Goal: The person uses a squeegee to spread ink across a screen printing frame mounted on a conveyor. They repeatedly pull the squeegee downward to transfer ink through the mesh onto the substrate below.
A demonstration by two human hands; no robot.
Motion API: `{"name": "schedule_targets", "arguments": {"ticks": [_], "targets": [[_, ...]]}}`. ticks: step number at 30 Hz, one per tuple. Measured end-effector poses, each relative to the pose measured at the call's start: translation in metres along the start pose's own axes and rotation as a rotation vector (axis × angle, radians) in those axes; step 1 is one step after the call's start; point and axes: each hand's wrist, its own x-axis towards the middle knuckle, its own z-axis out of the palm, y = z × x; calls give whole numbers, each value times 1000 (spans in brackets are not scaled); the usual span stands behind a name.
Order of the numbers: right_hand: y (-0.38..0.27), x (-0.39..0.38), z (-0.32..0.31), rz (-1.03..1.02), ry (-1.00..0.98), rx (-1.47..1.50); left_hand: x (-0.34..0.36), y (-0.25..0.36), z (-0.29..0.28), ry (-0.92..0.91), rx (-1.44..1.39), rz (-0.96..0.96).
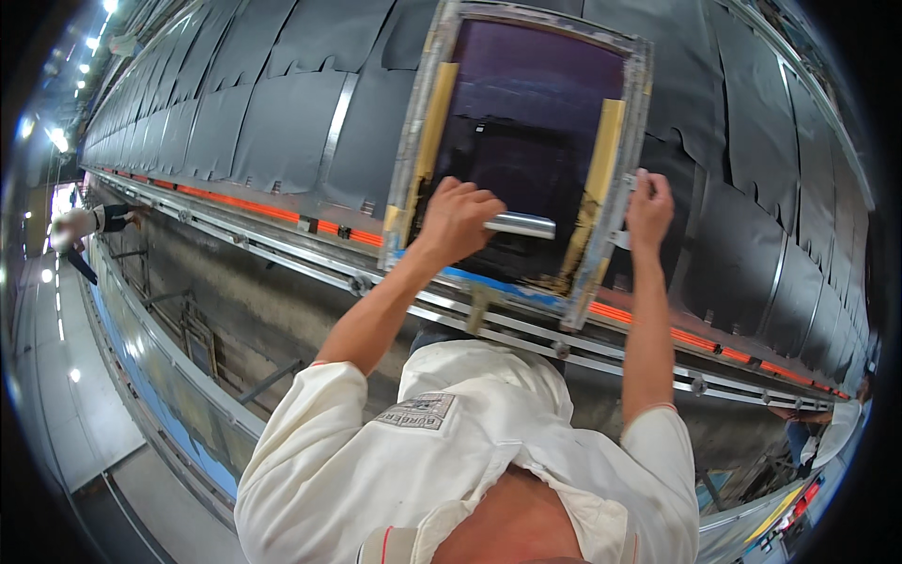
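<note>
In front of me a screen-printing frame (pixel 636 103) lies over dark fabric pieces, its metal sides worn and spattered. Dark purple mesh (pixel 536 70) fills it, with black ink across the nearer part and yellow tape along both sides. My left hand (pixel 458 218) is closed on a squeegee (pixel 522 225), of which a silver bar shows to the right of the fist. The squeegee's lower edge is hidden. At the frame's right outer edge, my right hand (pixel 650 209) has its fingers curled closed, holding the frame's side beside a small metal bracket.
Dark fabric panels (pixel 301 122) cover the long table both ways. Along its near edge run a metal rail (pixel 272 246) and an orange strip (pixel 254 207). A person (pixel 89 221) stands far left, another (pixel 832 432) far right. Behind me is another long table (pixel 174 376).
</note>
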Motion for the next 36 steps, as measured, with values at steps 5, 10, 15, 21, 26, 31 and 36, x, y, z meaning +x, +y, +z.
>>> {"name": "schedule_targets", "arguments": {"ticks": [5,10,15,21,26,31,36], "targets": [[-73,-62,112,43,-48,59,-86,-91,-54,-51,-3,-34],[-113,-73,144,62,-35,-8,-110,-154,-61,-91,-54,7],[-101,-73,157,6,-8,-118,-43,-194,-56,-105,-66,84],[-105,-61,152,-45,-179,-526,57,-243,-56,-131,-109,87],[-213,-20,190,-370,-698,-63,91,-250,-77,-289,-132,-28],[-224,-15,243,-538,-858,-585,97,-259,-58,-199,-135,-50],[-195,-99,222,-601,-783,-521,17,-231,-49,-183,-124,46]]}}
